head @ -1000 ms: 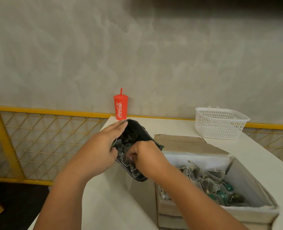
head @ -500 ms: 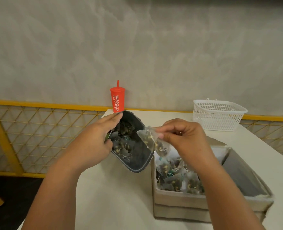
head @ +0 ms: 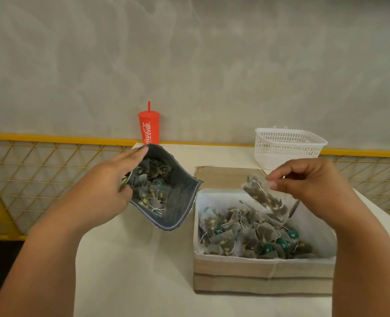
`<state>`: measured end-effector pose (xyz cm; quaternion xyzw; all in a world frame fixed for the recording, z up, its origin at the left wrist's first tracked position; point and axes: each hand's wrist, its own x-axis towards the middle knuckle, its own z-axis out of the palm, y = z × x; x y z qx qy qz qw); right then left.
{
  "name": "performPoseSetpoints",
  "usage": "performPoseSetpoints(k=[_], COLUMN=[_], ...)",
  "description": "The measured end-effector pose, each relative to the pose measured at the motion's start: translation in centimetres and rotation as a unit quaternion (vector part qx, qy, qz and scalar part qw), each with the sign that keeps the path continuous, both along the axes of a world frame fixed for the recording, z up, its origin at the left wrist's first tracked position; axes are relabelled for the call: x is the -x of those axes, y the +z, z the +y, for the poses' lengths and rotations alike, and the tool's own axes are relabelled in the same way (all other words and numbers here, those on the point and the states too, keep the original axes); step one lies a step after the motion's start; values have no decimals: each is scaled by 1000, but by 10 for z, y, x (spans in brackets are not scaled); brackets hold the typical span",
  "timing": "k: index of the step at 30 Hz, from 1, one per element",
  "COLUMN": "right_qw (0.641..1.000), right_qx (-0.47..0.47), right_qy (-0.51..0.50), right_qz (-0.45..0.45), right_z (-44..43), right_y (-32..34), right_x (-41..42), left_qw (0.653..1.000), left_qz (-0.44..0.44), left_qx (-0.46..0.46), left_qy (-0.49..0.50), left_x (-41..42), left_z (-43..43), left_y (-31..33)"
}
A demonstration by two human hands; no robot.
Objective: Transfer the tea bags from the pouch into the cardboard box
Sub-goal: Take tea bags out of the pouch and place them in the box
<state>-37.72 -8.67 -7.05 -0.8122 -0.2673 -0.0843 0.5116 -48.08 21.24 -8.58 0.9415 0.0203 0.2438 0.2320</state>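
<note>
A tea bag is held pinched by the right hand over the part-filled cardboard box. The open pouch, bags left inside, is gripped at its rim by the left hand; if tilted further, bags could be spilled onto the desk.

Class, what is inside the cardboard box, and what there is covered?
A heap of tea bags with strings and green tags lies in the cardboard box. It covers the floor; the right hand and its pinched tea bag hide the far right corner.
</note>
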Motion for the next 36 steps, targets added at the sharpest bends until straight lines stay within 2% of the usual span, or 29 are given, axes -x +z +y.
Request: performPoseSetpoints(k=[6,10,16,26,31,36], right_qw=[985,956,898,931,950,970], right_qx=[161,281,412,354,310,227], right_qy=[2,26,88,27,31,69], right_qz=[63,83,128,84,-2,-54], right_z=[-3,9,27,10,19,40], right_y=[-10,-22,-44,-30,-11,6], right_x=[-10,-14,-19,-17,2,30], left_qw=[1000,1000,1000,1000,1000,1000], left_qz=[1,-2,12,11,15,10], left_qx=[-12,-9,-16,-12,-7,1], left_qy=[7,15,15,10,10,7], left_x=[-1,0,1,3,3,6], left_z=[1,0,-2,-1,2,6], left_y=[-1,0,1,4,4,5])
